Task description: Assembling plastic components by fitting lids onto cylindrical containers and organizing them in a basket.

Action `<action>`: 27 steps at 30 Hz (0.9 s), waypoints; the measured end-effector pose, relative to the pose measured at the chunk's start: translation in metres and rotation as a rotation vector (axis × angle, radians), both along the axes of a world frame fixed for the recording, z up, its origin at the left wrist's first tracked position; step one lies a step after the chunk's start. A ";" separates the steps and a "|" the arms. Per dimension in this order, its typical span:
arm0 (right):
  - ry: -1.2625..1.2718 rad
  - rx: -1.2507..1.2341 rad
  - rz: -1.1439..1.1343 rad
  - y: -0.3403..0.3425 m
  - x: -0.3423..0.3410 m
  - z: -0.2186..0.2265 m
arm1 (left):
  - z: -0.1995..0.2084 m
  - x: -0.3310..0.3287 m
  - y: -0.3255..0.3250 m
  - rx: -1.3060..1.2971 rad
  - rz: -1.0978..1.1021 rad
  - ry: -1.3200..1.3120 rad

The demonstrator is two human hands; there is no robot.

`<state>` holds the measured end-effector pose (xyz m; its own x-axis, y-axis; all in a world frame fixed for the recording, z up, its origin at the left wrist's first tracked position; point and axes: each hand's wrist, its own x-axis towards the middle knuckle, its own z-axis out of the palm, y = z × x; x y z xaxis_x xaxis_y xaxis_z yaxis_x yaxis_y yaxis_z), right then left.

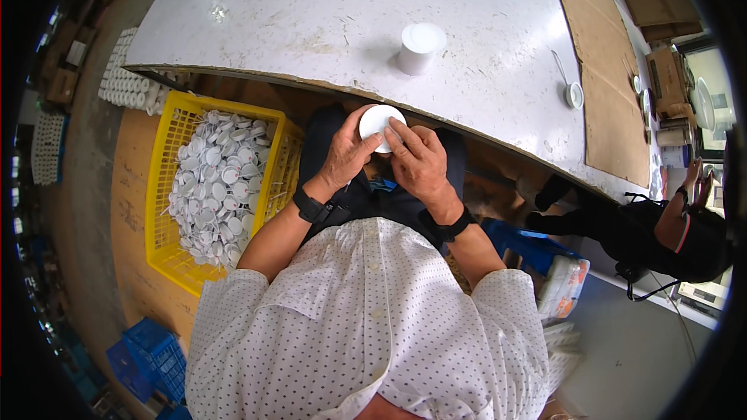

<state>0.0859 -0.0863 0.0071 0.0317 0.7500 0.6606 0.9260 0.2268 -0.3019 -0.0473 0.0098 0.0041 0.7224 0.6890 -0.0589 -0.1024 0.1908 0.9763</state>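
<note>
My left hand (345,154) and my right hand (419,163) both grip one round white cap (378,123), held just below the near edge of the white table (311,23). The fingers of each hand wrap the cap's rim from either side. A black band sits on each wrist. On the table above my hands stands a short stack of white caps (420,47). A yellow crate (165,225) full of several white caps (214,194) stands at my left.
Rows of white cylinders (124,82) lie left of the table. A cardboard sheet (603,70) covers the table's right part, with a small white lid (574,95) beside it. Another person in black (661,233) sits at the right. Blue crates (148,358) stand lower left.
</note>
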 end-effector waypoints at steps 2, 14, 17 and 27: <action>0.003 0.009 -0.002 0.000 -0.001 -0.002 | -0.001 -0.001 0.001 0.003 -0.007 0.016; 0.073 0.074 0.023 0.000 -0.007 -0.016 | -0.005 0.000 0.000 0.258 0.060 0.003; 0.085 0.076 0.026 -0.001 -0.006 -0.016 | -0.009 0.000 0.003 0.255 0.044 -0.001; -0.034 0.035 0.015 -0.002 -0.012 -0.018 | -0.010 0.004 0.001 0.260 0.236 0.154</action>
